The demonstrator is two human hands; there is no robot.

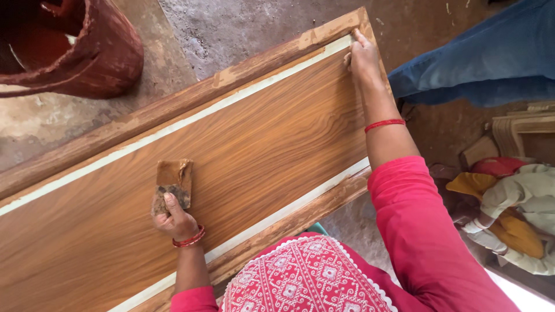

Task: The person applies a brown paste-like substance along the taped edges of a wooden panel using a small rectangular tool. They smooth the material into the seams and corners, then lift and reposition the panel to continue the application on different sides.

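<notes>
A long wood-grain panel [254, 144] with pale tape strips along both long sides lies slanted across the view, inside a worn wooden frame. My left hand [172, 216] holds a folded brown piece of sandpaper [172, 184] flat against the panel's middle. My right hand [364, 58] reaches to the far corner, fingers pinching at the end of the pale tape strip [243, 92] near the frame's edge. Both wrists wear red bangles, and my sleeves are pink.
A reddish-brown bucket [87, 52] stands at the top left on the rough concrete floor. Another person's blue-trousered leg [491, 63] is at the top right. A heap of cloth [514, 214] and a small wooden piece lie at the right.
</notes>
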